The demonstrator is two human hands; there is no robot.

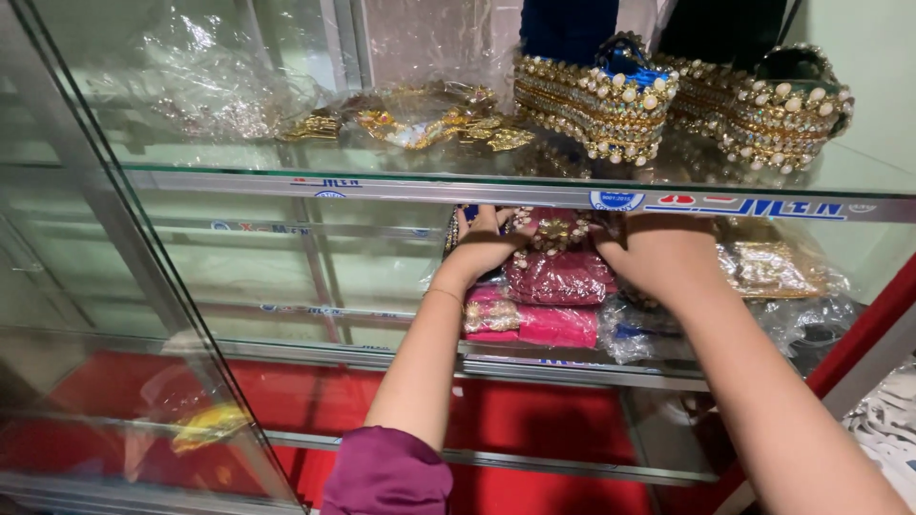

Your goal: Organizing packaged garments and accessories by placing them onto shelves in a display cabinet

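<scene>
Setting: glass display cabinet [172, 315] seen from above, with several glass shelves and red lining at the bottom of the frame.
Left hand [484, 243]: reaching under the top shelf at centre frame, fingers spread and curled round the left edge of a maroon embroidered pouch [558, 269]; thin bangle at the wrist, purple sleeve [389, 472] at the lower centre.
Right hand [658, 253]: at centre right, back of the hand facing up, pressed against the right side of the same pouch; fingertips hidden behind the shelf edge, so exact grip cannot be told.
Maroon embroidered pouch: on the middle shelf [572, 367], held between both hands, with a gold floral ornament on top, resting on a stack.
Beneath it: pink folded fabric packet [544, 324] in clear wrap, touching the pouch from below.
Right of the hands: gold embroidered item in plastic [768, 269], just beside the right hand.
Top shelf [239, 176]: two pearl-and-gold studded bangle sets, one blue [596, 100] and one dark green [778, 110], at upper right; gold jewellery in clear wrap [429, 119] at upper centre.
Lower left: yellow object [205, 424], blurred behind glass.
</scene>
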